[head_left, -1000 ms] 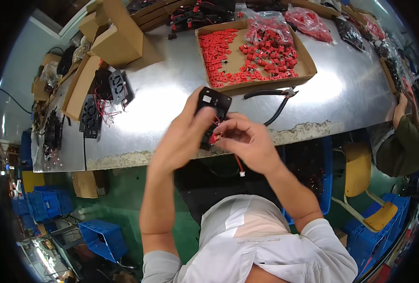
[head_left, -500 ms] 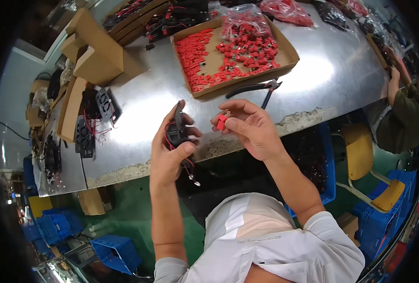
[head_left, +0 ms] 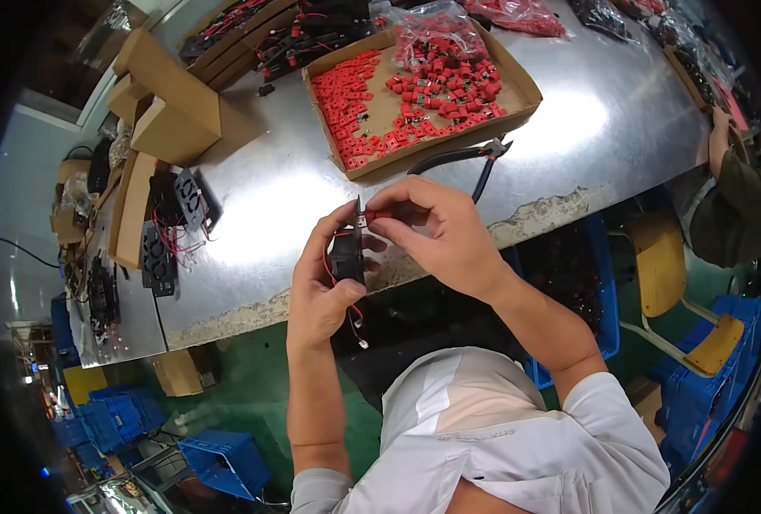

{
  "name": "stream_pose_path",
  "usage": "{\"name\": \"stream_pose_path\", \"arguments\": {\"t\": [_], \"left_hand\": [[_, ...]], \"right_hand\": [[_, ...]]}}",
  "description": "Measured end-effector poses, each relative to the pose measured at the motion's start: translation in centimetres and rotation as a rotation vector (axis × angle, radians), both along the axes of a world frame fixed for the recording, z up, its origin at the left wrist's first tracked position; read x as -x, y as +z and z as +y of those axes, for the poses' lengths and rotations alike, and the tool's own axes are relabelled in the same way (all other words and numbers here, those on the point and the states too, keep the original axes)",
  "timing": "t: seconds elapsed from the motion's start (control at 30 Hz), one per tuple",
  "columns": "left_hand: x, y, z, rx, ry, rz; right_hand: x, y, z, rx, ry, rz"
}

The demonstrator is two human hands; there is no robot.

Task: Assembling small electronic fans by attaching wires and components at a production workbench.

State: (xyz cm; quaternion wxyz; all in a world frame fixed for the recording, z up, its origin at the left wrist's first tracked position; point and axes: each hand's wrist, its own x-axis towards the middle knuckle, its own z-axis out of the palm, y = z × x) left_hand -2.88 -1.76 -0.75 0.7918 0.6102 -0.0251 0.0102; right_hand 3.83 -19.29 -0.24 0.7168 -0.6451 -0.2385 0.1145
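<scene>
Head view: a thin black panel (head_left: 360, 244) with a chunky block (head_left: 344, 257) on one face stands edge-on in my left hand (head_left: 316, 295), which wraps around it. My right hand (head_left: 440, 227) pinches a small red plug (head_left: 379, 216) at its far end. Pliers (head_left: 486, 176) lie beyond on the shiny metal table (head_left: 278, 201).

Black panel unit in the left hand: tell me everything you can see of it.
The black panel unit has a thin, dark plate, seen nearly edge-on, with a bulky black block on its left face; both look plastic. Red wires loop beside the block, and a white connector hangs below. The left hand grips it upright by the metal table. The right hand holds a red part at the plate's upper end; seating is unclear.
</scene>
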Motion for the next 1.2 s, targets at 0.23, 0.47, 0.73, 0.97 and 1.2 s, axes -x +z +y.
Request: {"name": "stream_pose_path", "arguments": {"t": [0.23,0.47,0.73,0.97,1.2], "left_hand": [[0.1,0.5,-0.3,-0.114,0.008,0.041],[-0.1,-0.9,-1.0,0.232,-0.08,0.11],[-2.4,2.2,2.0,-0.629,-0.212,0.172],[-4.3,1.2,1.6,-1.083,-0.234,-0.206],[-2.7,-0.2,2.1,-1.171,-0.105,-0.219]], "right_hand": [[2.3,-2.3,0.7,-0.194,-0.128,-0.01],[4.2,-3.0,1.1,-0.441,-0.171,0.259],[-0.4,-2.1,-2.1,0.22,-0.158,-0.204],[-2.9,-3.2,-1.1,0.587,0.026,-0.61],[-3.3,-3.1,-1.3,0.564,0.049,-0.668]]}}
